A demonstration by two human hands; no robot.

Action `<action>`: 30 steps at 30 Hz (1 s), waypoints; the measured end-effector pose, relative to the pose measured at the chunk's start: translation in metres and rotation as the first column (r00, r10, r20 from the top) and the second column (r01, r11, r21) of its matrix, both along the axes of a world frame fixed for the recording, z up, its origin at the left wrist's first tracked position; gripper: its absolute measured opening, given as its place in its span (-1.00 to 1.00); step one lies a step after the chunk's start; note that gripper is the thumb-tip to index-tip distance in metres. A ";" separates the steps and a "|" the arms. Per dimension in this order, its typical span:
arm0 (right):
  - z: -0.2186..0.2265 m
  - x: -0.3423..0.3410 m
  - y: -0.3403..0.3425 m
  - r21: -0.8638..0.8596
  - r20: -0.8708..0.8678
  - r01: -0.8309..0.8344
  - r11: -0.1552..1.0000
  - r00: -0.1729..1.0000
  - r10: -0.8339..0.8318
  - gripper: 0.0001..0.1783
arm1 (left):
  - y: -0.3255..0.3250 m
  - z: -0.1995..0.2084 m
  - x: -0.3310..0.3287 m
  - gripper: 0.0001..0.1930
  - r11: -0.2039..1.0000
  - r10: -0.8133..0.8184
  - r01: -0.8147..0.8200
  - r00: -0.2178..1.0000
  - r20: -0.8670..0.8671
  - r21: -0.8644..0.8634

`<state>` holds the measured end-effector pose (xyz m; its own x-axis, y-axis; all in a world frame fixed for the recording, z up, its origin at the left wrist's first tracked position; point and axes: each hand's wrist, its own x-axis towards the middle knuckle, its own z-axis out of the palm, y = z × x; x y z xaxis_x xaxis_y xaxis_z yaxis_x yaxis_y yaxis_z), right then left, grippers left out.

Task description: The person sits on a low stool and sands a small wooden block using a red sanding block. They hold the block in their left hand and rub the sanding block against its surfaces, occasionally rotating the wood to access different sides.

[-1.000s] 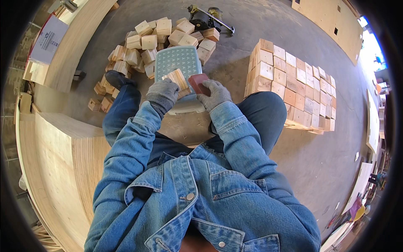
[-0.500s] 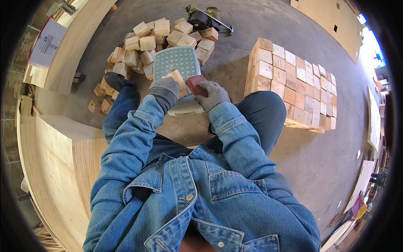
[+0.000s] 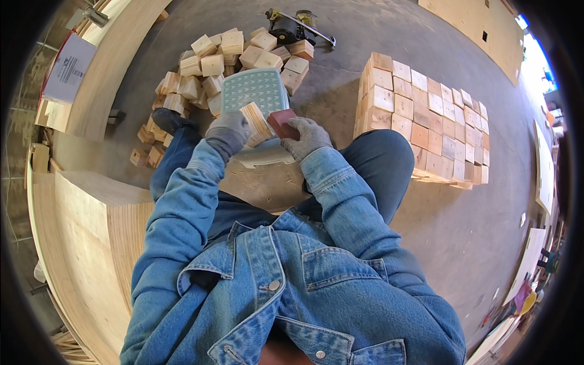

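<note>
In a grey knit glove, my left hand [image 3: 229, 131] grips a pale wooden block [image 3: 257, 123] by its left side, the layered grain turned up toward me. My right hand [image 3: 307, 139], gloved the same way, is closed on a dark red sanding block [image 3: 283, 123] just right of the wood. The two blocks are close together, a narrow gap seeming to part them. Both are held over the near edge of a light green plastic stool [image 3: 254, 90] with a patterned top. My fingertips are partly hidden behind what they hold.
A loose heap of wooden blocks [image 3: 202, 66] lies beyond the stool and to its left. At right stands a neat stack of similar blocks [image 3: 420, 115]. A black and yellow power tool [image 3: 292, 27] rests on the floor behind the heap. Large timber panels [image 3: 91, 225] flank my left side.
My left hand has shifted slightly left and turned the wooden block, so more of its layered side shows. The right hand with the sanding block has barely moved.
</note>
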<state>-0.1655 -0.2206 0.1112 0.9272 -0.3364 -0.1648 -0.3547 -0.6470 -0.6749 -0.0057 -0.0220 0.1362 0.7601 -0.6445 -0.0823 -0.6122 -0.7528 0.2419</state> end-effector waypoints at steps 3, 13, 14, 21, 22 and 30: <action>-0.002 0.000 -0.001 0.009 0.010 0.007 1.000 1.000 -0.007 -0.29 | 0.033 -0.002 0.011 -0.79 0.963 0.052 -0.059 0.998 -0.036 -0.263; -0.011 0.003 0.001 0.034 0.043 0.046 0.998 0.998 -0.047 -0.27 | 0.081 -0.026 -0.050 -0.80 0.882 -0.047 -0.157 0.909 -0.414 -0.445; -0.014 0.004 -0.001 0.046 0.048 0.054 0.997 0.997 -0.056 -0.26 | 0.082 -0.031 -0.051 -0.81 0.873 -0.073 -0.146 0.905 -0.420 -0.466; -0.015 0.003 -0.001 0.034 0.069 0.089 0.996 0.993 -0.091 -0.25 | 0.088 -0.046 -0.057 -0.82 0.756 -0.161 -0.244 0.829 -0.535 -0.607; -0.016 0.003 -0.001 0.027 0.075 0.088 0.996 0.993 -0.090 -0.25 | 0.090 -0.048 -0.056 -0.79 0.763 -0.135 -0.317 0.774 -0.618 -0.563; -0.023 0.004 -0.002 -0.007 0.103 0.087 0.996 0.991 -0.086 -0.24 | 0.094 -0.049 -0.056 -0.63 0.844 -0.029 -0.232 0.880 -0.474 -0.483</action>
